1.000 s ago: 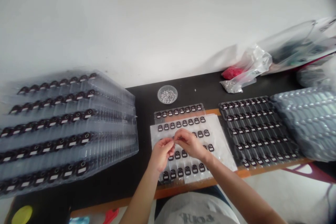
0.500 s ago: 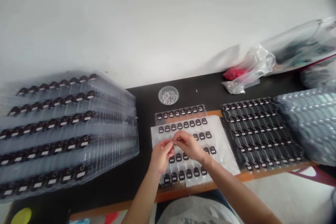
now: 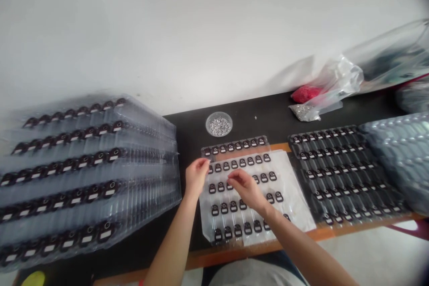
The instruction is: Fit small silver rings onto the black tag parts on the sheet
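Both hands have parted: left hand (image 3: 197,174) now rests curled at the parts tray's (image 3: 295,201) far-left corner, right hand (image 3: 243,186) pinching something small mid-tray; left grip's contents unclear.

You've got no readable txt here; white labels on the small black plastic parts (image 3: 233,207) are too small/blurred.

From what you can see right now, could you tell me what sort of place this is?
Probably a small-parts assembly bench: a stack of clear trays filled with black parts, a small dish of tiny metal bits, and both hands over a tray of the same parts.
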The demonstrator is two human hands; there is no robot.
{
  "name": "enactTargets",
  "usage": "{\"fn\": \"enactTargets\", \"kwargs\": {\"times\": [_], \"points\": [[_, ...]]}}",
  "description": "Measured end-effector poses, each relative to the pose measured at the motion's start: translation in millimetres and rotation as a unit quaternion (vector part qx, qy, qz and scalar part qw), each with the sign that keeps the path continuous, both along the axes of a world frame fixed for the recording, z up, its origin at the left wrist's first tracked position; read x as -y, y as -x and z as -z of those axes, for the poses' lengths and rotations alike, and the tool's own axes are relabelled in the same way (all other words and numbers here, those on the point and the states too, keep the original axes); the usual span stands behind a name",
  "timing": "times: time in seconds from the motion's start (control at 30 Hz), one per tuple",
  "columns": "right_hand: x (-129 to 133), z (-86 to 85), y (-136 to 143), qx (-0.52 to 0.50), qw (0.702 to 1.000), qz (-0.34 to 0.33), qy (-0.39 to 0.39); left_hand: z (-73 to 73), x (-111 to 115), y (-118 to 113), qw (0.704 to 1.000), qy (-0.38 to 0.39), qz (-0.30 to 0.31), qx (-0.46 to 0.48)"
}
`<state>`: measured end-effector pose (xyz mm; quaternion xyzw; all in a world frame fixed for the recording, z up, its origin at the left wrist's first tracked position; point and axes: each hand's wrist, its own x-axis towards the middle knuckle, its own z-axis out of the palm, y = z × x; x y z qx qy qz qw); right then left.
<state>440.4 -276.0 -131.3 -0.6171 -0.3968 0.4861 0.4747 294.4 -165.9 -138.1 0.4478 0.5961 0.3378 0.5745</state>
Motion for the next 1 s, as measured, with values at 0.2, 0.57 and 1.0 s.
{"fn": "enactTargets", "kwargs": {"times": [0.2, 0.57, 1.0], "points": [[27.9, 6.8, -9.6, 0.022, 0.999, 0.000, 0.045, 30.7, -50.3, 7.8, 0.942, -0.223, 0.129, -0.214], [55.2, 12.1, -15.0, 0.023, 0.995, 0.013, 0.093, 37.3, -74.6, 4.8, 0.801, -0.305, 0.330, -0.395], [55.3, 14.7, -21.0, 0.036, 0.993, 0.026, 0.106, 34.3, -75.9, 3.7, 0.717, -0.333, 0.380, -0.481]]}}
